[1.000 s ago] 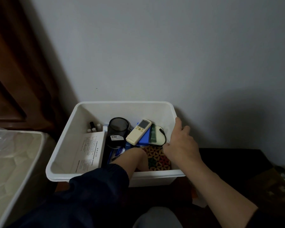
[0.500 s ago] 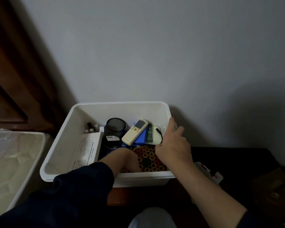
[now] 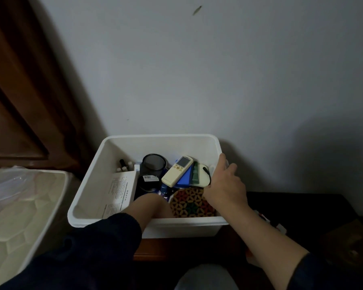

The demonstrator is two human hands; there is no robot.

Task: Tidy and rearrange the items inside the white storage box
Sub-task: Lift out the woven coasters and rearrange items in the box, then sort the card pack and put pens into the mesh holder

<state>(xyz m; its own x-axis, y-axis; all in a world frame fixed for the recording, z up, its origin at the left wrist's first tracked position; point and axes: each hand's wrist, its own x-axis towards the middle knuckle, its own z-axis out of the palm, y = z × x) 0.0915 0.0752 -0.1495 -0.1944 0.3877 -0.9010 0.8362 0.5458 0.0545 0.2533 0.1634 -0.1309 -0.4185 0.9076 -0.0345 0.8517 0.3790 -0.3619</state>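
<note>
The white storage box [image 3: 88, 185] stands against the wall. Inside lie a cream remote [image 3: 177, 171] on a blue object [image 3: 186, 179], a black round container [image 3: 153, 166], a white printed carton [image 3: 121, 190], a dark green tube [image 3: 195, 174], small bottles [image 3: 124, 165] and a patterned round mat [image 3: 190, 203]. My left hand [image 3: 150, 205] reaches down into the box's front middle; its fingers are hidden among the items. My right hand [image 3: 225, 185] grips the box's right rim, thumb up along the edge.
A plastic-wrapped mattress [image 3: 19, 210] lies to the left. Dark wooden panelling [image 3: 19, 91] fills the upper left. The box sits on a wooden surface [image 3: 176, 245]. Dark clutter and a small white object [image 3: 279, 227] lie to the right.
The view has shifted slightly. My left hand stays deep in the box and my right hand stays on the right rim.
</note>
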